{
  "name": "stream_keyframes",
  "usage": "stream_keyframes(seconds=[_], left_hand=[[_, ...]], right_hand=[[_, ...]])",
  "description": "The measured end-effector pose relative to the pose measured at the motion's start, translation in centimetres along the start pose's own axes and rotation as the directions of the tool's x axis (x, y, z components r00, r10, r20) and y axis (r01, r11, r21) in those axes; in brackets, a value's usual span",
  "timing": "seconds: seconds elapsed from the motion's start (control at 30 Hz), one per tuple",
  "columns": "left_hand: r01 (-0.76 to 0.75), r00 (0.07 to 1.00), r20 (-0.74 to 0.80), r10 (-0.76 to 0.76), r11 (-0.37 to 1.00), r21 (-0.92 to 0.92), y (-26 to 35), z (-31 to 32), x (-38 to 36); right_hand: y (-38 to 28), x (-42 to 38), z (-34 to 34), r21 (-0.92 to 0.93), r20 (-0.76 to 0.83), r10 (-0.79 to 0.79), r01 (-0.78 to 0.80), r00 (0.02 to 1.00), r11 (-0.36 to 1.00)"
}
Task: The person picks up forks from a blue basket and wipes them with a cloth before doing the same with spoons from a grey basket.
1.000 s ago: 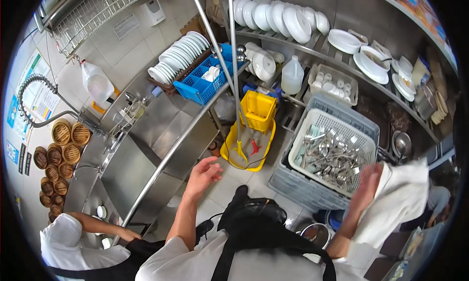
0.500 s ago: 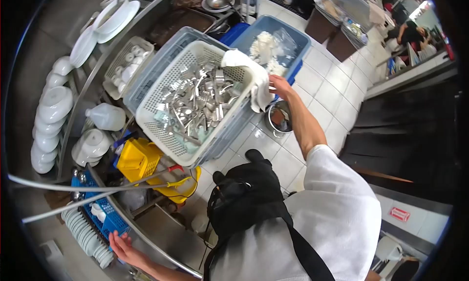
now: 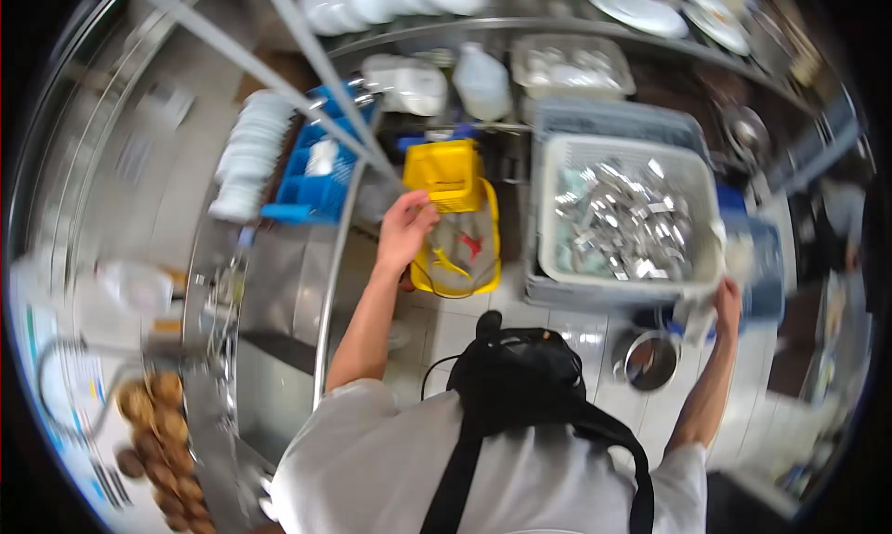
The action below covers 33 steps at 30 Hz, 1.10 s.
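My right hand [image 3: 729, 304] is at the near right corner of the white plastic basket [image 3: 635, 142], its fingers closed on a white cloth [image 3: 695, 316] that hangs over the corner. Some blur covers the fingertips there. Loose metal cutlery [image 3: 632, 220] fills the basket, which sits on a grey tub [image 3: 613, 116]. My left hand [image 3: 409, 226] hovers beside the yellow mop bucket [image 3: 444, 176], fingers loosely curled with nothing visible in them. A yellow clip and a red one lie in the lower part of the bucket.
A steel sink counter [image 3: 288, 283] runs along the left, with a blue rack [image 3: 311, 176] and stacked white plates [image 3: 251, 153]. A metal pot [image 3: 648, 359] stands on the tiled floor. Two long poles [image 3: 251, 60] slant across the upper left. A blue-grey tub [image 3: 767, 265] is at the right.
The view has swung left, shifting the basket to the right of the picture. My left hand has moved from the blue rack to beside the yellow bucket. My right hand stays at the cloth.
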<state>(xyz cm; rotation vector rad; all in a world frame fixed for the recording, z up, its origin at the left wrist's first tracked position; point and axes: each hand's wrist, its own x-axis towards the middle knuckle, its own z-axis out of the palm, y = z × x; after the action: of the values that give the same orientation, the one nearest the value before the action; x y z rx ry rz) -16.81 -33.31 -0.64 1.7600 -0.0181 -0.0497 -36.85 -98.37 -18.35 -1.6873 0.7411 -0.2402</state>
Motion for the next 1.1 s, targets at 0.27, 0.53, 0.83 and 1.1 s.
stream_keyframes(seconds=[0.27,0.53,0.83,1.1], left_hand=[[0.038,0.695,-0.617,0.369,0.838,0.544,-1.9,-17.8,7.8],[0.091,0.893,-0.406,0.196,0.803,0.589,-6.8,-28.6,18.0],[0.214,0.894,-0.373,0.247,0.496,0.841,-6.9,-23.4,23.1],[0.033,0.889,-0.269,0.372,0.534,0.845,-6.2,-26.4,22.0]], right_hand=[[0.8,2.8,0.0,-0.692,-0.289,-0.389,0.09,0.875,0.716],[-17.6,-10.6,-4.4,0.6,-0.096,-0.225,0.237,0.97,0.764],[-36.8,-24.5,12.4,0.281,-0.707,-0.541,0.883,0.456,0.376],[-26.9,-25.1,37.1,0.951,0.293,-0.495,-0.193,0.818,0.243]])
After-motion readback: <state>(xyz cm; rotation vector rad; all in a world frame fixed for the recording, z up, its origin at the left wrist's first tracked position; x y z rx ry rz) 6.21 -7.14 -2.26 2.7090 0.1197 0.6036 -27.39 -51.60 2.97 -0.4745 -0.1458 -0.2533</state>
